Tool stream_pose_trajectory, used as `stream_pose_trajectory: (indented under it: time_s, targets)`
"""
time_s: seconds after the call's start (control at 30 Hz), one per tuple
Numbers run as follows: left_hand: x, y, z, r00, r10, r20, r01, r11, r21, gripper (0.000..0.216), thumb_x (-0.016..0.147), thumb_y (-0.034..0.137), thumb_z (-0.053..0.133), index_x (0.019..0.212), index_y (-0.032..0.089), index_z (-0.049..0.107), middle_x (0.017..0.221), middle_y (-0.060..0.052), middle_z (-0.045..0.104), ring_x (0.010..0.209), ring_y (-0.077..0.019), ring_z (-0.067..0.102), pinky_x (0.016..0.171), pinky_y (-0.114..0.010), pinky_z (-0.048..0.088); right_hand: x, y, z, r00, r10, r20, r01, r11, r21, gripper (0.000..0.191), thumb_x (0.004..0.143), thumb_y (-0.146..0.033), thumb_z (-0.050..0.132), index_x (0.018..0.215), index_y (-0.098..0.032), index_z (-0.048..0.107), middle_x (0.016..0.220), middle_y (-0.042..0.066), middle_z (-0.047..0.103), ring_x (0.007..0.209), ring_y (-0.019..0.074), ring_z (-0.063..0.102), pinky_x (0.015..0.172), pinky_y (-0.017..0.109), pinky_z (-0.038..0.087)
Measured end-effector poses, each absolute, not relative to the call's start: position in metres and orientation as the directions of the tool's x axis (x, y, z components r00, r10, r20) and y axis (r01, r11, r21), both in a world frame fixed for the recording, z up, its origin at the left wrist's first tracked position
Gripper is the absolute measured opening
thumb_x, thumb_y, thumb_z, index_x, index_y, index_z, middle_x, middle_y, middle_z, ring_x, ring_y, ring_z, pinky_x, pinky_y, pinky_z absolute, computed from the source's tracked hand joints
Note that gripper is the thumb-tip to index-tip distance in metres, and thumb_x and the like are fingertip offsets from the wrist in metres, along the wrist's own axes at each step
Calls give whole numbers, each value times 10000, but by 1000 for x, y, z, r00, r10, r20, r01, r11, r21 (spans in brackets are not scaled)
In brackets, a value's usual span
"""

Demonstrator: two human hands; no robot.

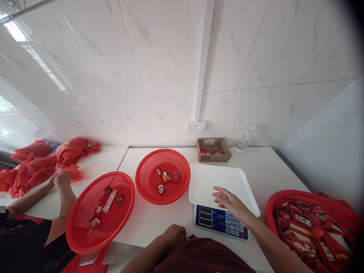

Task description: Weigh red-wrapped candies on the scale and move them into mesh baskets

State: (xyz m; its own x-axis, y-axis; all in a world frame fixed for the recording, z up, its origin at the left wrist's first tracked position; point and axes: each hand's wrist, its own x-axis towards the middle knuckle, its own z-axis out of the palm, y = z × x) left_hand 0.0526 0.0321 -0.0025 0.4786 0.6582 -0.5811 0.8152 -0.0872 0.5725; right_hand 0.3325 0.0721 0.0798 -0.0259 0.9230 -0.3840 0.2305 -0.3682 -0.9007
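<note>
My right hand (229, 201) hovers over the white tray (218, 178) of a weighing scale, palm to the left. Its fingers are stretched out and slightly apart, holding nothing. Below the tray shows the scale's blue panel (220, 222) with displays and number keys. My left hand (174, 235) rests at the table's front edge, beside my dark red shirt. Its fingers are curled in, and nothing shows in them. Beyond it, a red plastic basket (145, 178) holds several small wrapped snacks (166, 175).
A second red basket (126, 201) with wrapped snacks stands left, tilted. Another person's arm (66, 193) reaches toward red plastic bags (75, 149). A cardboard box (214, 156) and clear bottle (243, 141) stand by the wall. At right, a red basket (270, 201) is full of red packets.
</note>
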Motion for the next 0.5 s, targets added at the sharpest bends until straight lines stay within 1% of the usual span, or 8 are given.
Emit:
stream_pose_trajectory:
  time_s: [0.1,0.17,0.27,0.33,0.37,0.43,0.5]
  targets:
    - [41,42,13,430,755,-494,767,-17,641,107,741,207,564,819,189,636,779,13,668,756,-154,595,662,-247,444,363,43,62,138,878,-458,136,-474,-870,554,696,-547,605,1147,-224,586,1063,114,690,915,236,676,804,373,551]
    - [33,54,25,396,817,-419,711,15,703,130,788,223,519,866,175,612,789,10,663,743,-135,587,652,-228,439,381,26,55,235,838,-493,46,-516,-855,548,635,-527,659,1089,-226,610,1043,119,700,901,244,677,784,369,557]
    - [23,76,42,254,933,-255,574,67,816,101,791,251,536,794,166,590,730,1,655,702,-140,599,643,-237,455,399,7,52,345,778,-525,-73,-536,-841,549,564,-486,707,1031,-210,623,1004,133,709,880,251,677,780,369,559]
    - [18,88,50,136,975,-174,548,72,833,114,806,261,519,798,170,588,729,-11,663,712,-158,619,673,-268,477,403,-3,55,383,753,-535,-114,-536,-836,534,543,-466,718,1001,-208,625,983,134,712,877,257,677,790,372,557]
    - [16,92,52,93,985,-148,561,72,825,135,822,265,498,840,171,592,770,-25,672,752,-171,629,709,-293,486,403,-8,56,395,747,-535,-122,-534,-836,523,542,-464,718,991,-211,626,987,132,712,878,259,676,795,375,555]
    - [14,96,53,32,995,-99,591,61,804,203,832,267,489,982,177,593,951,-68,676,920,-211,623,826,-358,474,402,-17,58,421,744,-518,-114,-524,-844,515,554,-471,707,994,-214,624,1007,127,707,885,261,674,799,378,554]
    - [13,95,49,52,998,-25,666,-16,746,319,813,265,533,1123,198,572,1151,-96,625,1096,-245,562,925,-402,433,402,-26,58,472,742,-476,-83,-501,-862,520,576,-483,683,1014,-209,619,1010,123,704,890,261,672,790,377,556]
